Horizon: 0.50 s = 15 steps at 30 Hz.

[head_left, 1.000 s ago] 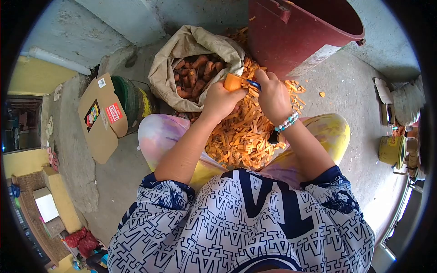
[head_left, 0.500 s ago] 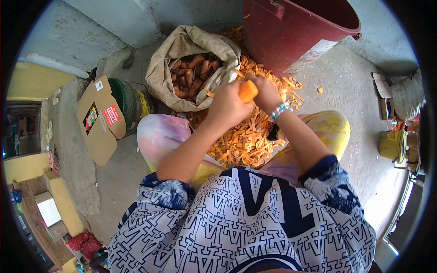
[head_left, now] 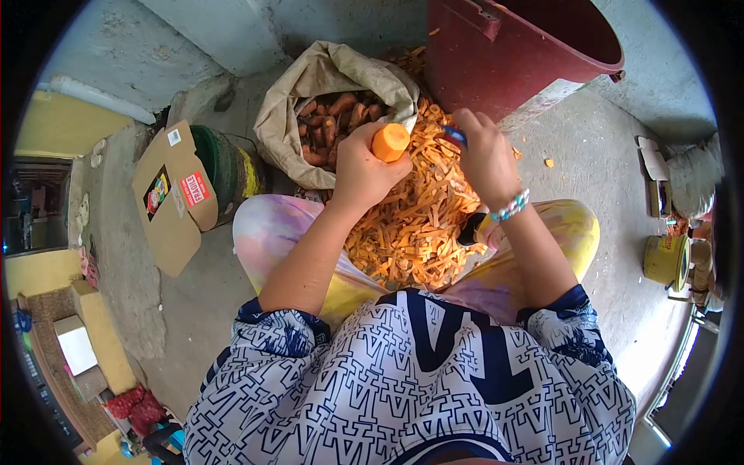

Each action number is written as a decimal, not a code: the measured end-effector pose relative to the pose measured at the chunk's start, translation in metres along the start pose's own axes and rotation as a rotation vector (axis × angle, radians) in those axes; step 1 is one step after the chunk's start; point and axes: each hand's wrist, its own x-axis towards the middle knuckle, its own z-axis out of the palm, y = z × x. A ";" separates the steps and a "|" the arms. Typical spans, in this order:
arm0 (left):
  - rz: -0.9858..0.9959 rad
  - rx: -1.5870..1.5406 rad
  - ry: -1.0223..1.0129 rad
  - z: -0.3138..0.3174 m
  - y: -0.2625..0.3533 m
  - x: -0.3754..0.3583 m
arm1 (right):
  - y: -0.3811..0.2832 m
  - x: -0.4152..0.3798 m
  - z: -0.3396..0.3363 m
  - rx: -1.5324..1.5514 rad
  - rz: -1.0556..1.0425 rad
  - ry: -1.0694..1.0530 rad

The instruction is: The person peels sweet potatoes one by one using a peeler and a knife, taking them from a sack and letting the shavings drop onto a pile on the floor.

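Observation:
My left hand (head_left: 367, 172) is wrapped round a peeled orange carrot (head_left: 391, 142), its blunt end pointing up towards me. To the right, my right hand (head_left: 488, 155), with a beaded bracelet at the wrist, grips a small blue peeler (head_left: 455, 136); its blade is too small to make out. A gap separates the peeler from the carrot. Below both hands, orange peelings (head_left: 418, 225) lie heaped on the floor between my knees. Just beyond my left hand stands an open sack (head_left: 283, 116) holding several unpeeled, brownish carrots (head_left: 329, 128).
A large dark red bucket (head_left: 511, 62) stands behind the peelings, at the back right. On the left, a cardboard box flap (head_left: 170, 209) leans against a green bucket (head_left: 225, 167). A yellow pail (head_left: 665, 260) sits far right on the concrete floor (head_left: 597, 178).
My hands have moved apart. The right hand with the peeler went right, off the carrot; the left hand shifted slightly left, and the carrot's end now faces up more.

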 end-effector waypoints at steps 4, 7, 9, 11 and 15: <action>-0.074 0.009 0.017 -0.002 0.015 0.001 | -0.022 -0.012 -0.008 0.053 -0.100 -0.005; -0.135 0.020 0.012 -0.003 0.016 -0.001 | -0.026 -0.014 -0.005 0.046 -0.128 0.001; -0.161 0.010 -0.002 -0.003 0.014 -0.001 | -0.027 -0.014 -0.003 0.049 -0.137 -0.001; -0.185 -0.001 -0.015 -0.002 0.014 -0.001 | -0.028 -0.015 -0.002 0.040 -0.146 -0.002; -0.223 -0.056 -0.041 -0.001 0.016 -0.001 | -0.027 -0.014 0.001 0.034 -0.145 0.003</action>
